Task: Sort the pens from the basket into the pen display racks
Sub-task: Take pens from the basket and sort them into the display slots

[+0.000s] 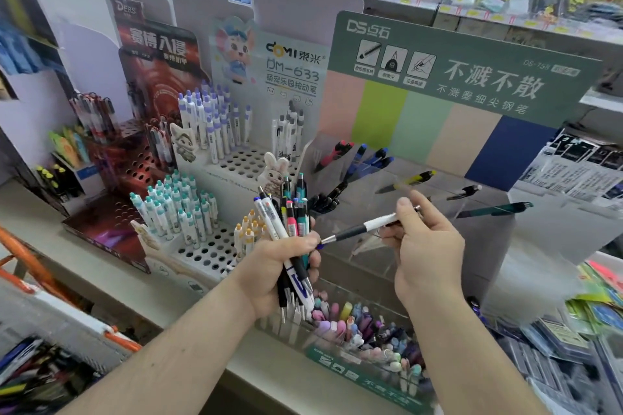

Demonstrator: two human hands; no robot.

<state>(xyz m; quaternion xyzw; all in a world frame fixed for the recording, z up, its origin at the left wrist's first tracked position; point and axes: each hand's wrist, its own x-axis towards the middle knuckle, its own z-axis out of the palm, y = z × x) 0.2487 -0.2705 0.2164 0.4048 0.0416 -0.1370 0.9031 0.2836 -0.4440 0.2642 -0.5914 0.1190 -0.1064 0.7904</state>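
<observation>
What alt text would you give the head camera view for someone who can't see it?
A person's left hand grips a bundle of mixed pens while the right hand holds a single black-and-white pen, in front of shop pen display racks partly filled with pens.

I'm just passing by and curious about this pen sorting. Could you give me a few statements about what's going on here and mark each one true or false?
1. The left hand grips a bundle of pens. True.
2. The right hand is empty. False: it holds a single black-and-white pen.
3. The single pen already stands in a rack hole. False: it is held in the air, in front of the clear acrylic rack.
4. The white rack holds teal-capped pens. True.
5. Every hole in the white rack is filled. False: many are open.
</observation>
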